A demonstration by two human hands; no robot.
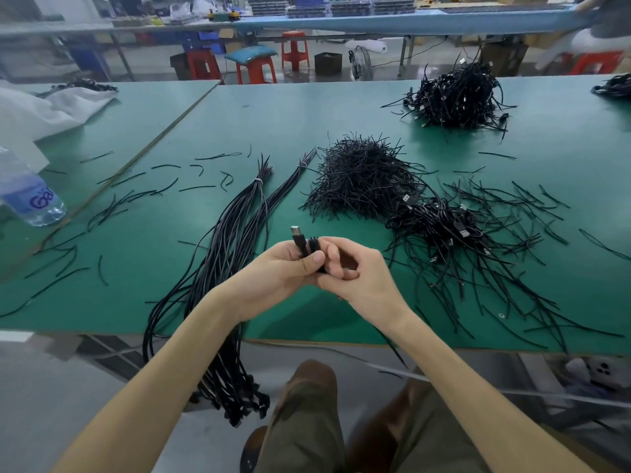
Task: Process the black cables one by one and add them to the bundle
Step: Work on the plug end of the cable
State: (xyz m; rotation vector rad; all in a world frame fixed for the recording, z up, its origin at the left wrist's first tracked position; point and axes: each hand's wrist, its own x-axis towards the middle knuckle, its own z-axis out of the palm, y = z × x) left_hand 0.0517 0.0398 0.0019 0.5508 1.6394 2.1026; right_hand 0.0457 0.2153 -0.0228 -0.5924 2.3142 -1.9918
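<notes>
Both hands meet above the near edge of the green table (307,107). My left hand (283,271) grips a coiled black cable (309,245), its silver USB plug sticking up past the thumb. My right hand (351,271) curls its fingers round the same coil from the right. The bundle (232,240) of long straightened black cables lies to the left, tied with a white band near its far end and hanging over the table edge. A heap of coiled cables (440,223) with USB plugs lies to the right of my hands.
A mound of short black ties (362,175) sits beyond my hands, with loose ties scattered on both sides. Another cable heap (457,97) lies far right. A water bottle (30,199) and white bag (41,110) are at the left. Red stools stand behind.
</notes>
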